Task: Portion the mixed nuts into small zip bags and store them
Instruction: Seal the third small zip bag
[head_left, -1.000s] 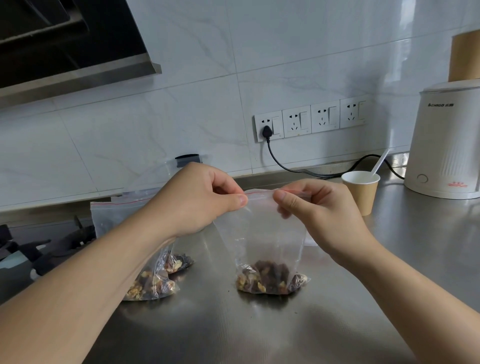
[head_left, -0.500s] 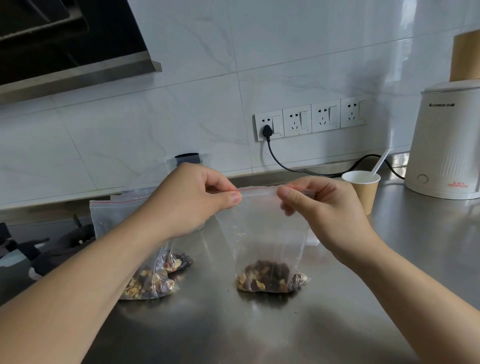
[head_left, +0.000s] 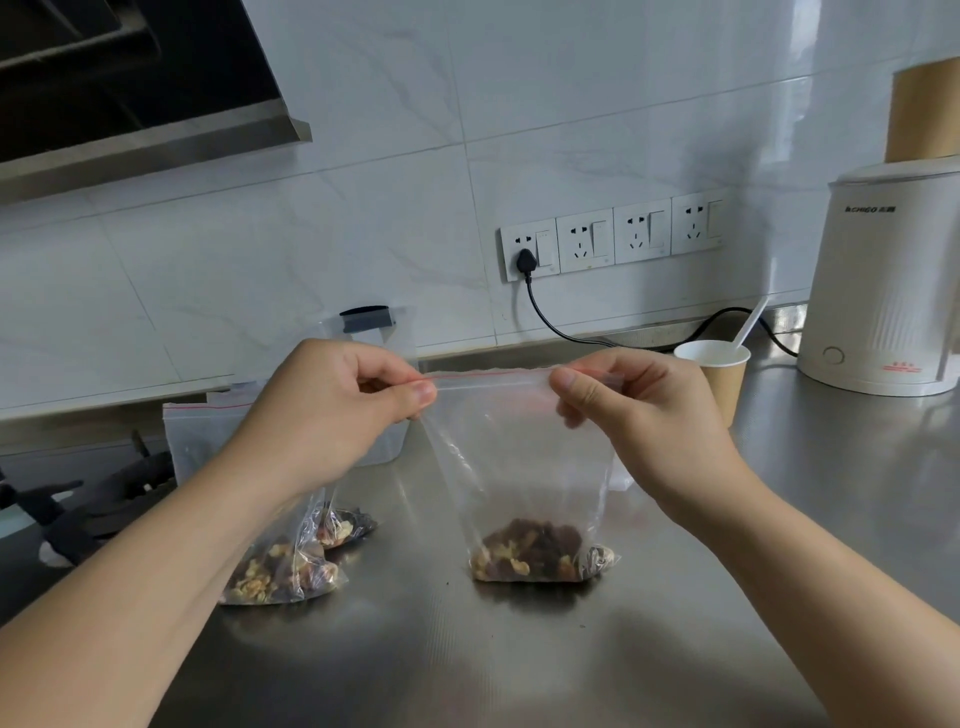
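Far left edge of the steel counter (head_left: 519, 649): black stove grate (head_left: 78, 499), partly cut off. Next, 2 filled zip bags (head_left: 283, 574) of mixed nuts lying on the counter's left part, one behind the other and touching, both partly hidden by the left forearm. Behind them a clear plastic container (head_left: 387, 400) with a dark clip on top, near the back edge; contents cannot be told.

Left hand (head_left: 322, 415): fingers curled, thumb and forefinger pinching the left end of the red-striped seal of a third zip bag (head_left: 524, 467). Right hand (head_left: 649, 421): same curled pinch on the right end of that seal. The seal runs taut and level between the two hands.

The third bag stands upright at counter centre, bottom resting on the steel, a small heap of mixed nuts (head_left: 535, 556) filling only its bottom; the rest of it is clear.

Right of it, near the back edge: 1 brown paper cup (head_left: 719, 379) with a white spoon (head_left: 748, 325) leaning inside. Far right: 1 white appliance (head_left: 888, 291) with a brown cylinder (head_left: 924, 114) behind it. On the wall, 4 sockets (head_left: 613, 239), a black plug (head_left: 525, 260) in the leftmost.
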